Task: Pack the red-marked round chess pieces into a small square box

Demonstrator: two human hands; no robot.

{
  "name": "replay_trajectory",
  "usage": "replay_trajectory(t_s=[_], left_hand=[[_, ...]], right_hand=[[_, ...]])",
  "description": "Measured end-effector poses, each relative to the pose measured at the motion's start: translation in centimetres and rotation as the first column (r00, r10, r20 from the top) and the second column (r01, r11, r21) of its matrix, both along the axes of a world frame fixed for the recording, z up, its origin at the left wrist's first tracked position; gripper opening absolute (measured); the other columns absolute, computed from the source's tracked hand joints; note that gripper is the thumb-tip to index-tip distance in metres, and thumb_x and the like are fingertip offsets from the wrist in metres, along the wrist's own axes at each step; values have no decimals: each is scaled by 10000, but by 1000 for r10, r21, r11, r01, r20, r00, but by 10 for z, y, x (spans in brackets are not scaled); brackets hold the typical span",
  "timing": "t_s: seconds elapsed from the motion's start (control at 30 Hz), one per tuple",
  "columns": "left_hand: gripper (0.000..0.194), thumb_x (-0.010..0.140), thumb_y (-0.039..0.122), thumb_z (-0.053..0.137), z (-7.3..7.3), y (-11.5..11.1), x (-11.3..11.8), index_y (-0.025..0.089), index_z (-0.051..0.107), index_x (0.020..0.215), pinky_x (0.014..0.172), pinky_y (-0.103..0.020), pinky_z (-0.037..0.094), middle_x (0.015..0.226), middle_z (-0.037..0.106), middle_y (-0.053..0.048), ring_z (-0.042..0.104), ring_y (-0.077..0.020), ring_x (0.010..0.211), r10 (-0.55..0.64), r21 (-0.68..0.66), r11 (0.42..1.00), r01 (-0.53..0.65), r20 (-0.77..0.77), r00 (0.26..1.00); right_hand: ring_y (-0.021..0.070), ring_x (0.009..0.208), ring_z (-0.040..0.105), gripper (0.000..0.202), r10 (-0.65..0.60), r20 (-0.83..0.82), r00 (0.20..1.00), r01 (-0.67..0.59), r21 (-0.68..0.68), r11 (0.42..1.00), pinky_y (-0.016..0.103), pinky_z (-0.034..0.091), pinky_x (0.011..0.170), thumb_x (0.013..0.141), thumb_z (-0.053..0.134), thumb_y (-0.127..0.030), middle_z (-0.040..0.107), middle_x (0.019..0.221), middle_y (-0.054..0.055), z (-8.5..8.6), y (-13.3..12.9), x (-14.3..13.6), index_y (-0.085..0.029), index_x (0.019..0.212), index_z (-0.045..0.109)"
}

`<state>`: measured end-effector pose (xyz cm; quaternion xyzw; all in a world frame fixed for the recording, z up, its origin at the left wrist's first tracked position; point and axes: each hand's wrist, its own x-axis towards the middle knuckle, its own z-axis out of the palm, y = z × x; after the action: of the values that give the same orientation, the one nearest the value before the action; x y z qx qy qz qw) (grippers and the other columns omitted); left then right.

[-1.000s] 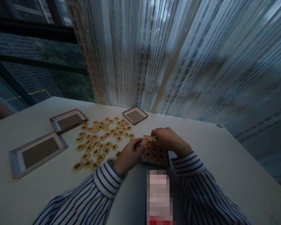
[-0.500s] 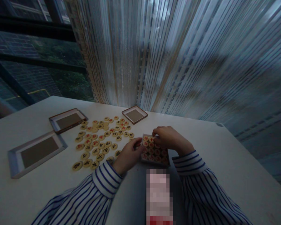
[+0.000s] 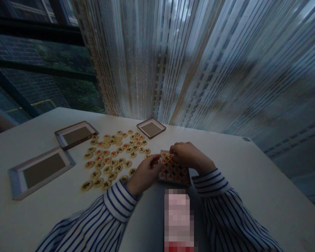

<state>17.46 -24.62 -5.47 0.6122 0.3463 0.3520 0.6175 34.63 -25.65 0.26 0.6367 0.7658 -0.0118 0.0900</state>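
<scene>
A small box in front of me holds rows of round wooden xiangqi pieces with red characters. My left hand is closed on the box's left wall, thumb near the rim and fingers curled. Over the upper right of the box, my right hand has its fingers bent together against the top row. Those fingers cover several pieces, and whatever is between them is hidden. Loose xiangqi pieces, with red or black characters, lie spread on the table left of the box.
A shallow brown-rimmed tray stands at the table's far edge. Two more shallow trays sit at the left, one brown-rimmed and one pale. The white table meets a striped curtain and a window behind.
My right hand has shifted very slightly left over the box. The box has moved a touch to the right; my left hand and the loose pieces look the same.
</scene>
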Motion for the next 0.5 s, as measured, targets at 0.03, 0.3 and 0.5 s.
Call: replay_trajectory(t_s=[0.03,0.3,0.5], left_hand=[[271,691,229,588,0,0,0,144,619,946,792,-347,486,942,682,-87,620,-208,874,-5,-5,1000,5,3,1000],[289,684,218,601,0,0,0,136,615,961,824,-369,476,960,678,-99,614,-223,908,12,-28,1000,-13,-12,1000],[294,711,244,576,-1,0,0,139,602,985,818,-361,485,988,677,-95,618,-213,910,-39,-1,999,39,-4,999]], right_hand=[[215,882,594,268,5,4,1000,-5,4,1000,310,392,707,782,454,-244,647,1004,96,0,0,0,-187,981,624],[210,874,593,265,21,4,1000,-21,11,1000,305,389,692,784,447,-235,645,996,93,2,-1,-1,-189,979,619],[210,869,593,267,21,14,1000,-21,-12,1000,302,395,690,784,446,-222,641,990,91,2,-1,-3,-195,986,618]])
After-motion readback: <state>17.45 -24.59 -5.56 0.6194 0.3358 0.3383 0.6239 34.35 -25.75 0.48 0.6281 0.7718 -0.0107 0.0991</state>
